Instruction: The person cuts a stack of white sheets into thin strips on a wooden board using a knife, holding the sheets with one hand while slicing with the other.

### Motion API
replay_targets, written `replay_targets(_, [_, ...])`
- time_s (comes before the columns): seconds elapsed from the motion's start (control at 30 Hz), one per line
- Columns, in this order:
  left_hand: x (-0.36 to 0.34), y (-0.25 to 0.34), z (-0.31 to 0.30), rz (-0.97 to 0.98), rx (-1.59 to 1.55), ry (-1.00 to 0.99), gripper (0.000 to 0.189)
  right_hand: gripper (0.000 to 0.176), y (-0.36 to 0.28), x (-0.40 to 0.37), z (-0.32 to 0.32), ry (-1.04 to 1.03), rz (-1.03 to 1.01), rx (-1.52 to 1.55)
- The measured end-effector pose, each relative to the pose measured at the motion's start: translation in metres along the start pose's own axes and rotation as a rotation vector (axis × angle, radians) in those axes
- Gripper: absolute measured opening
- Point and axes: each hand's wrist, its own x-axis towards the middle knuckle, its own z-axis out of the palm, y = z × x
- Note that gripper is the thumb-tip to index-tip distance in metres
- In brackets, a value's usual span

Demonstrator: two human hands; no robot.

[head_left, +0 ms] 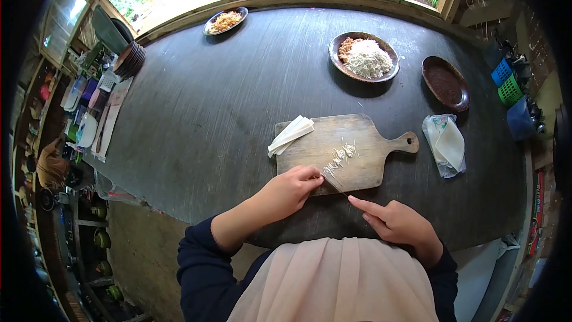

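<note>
A wooden cutting board (322,137) lies on the dark table, its handle to the right. At its front edge my left hand (292,191) is closed, fingertips pressed down on something too small to name. My right hand (396,222), fingers closed with the index finger extended, holds a knife (337,187) whose thin blade reaches the left fingertips; its handle is hidden. Small white slivers (341,156) are scattered on the board just beyond the blade. Flat white strips (290,135) lie stacked at the board's upper left corner.
A plate of white shreds and brown pieces (368,59) stands beyond the board. An empty brown dish (445,83) and a plastic packet (444,146) are on the right. Another small plate (226,22) sits at the far left, stacked bowls (129,59) beside the window.
</note>
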Motion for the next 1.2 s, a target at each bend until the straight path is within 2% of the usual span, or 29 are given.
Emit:
replay_targets(0.27, [0.001, 0.001, 0.000, 0.025, 0.015, 0.010, 0.030, 0.051, -0.002, 0.003, 0.004, 0.033, -0.028, -0.078])
replay_targets(0.47, [-0.001, 0.002, -0.001, 0.005, 0.018, -0.031, 0.036, 0.049, 0.002, 0.007, 0.005, 0.058, -0.026, -0.055])
replay_targets(0.67, [-0.003, 0.004, -0.001, -0.008, 0.062, -0.056, 0.041, 0.051, 0.001, -0.001, -0.003, -0.060, 0.018, -0.027])
replay_targets(0.93, [-0.003, 0.004, -0.003, 0.008, 0.092, -0.079, 0.044, 0.054, 0.005, 0.005, 0.008, 0.100, -0.050, -0.115])
replay_targets(1.2, [-0.004, 0.003, -0.002, 0.007, 0.063, -0.068, 0.041, 0.054, 0.004, 0.004, 0.006, 0.051, -0.069, -0.125])
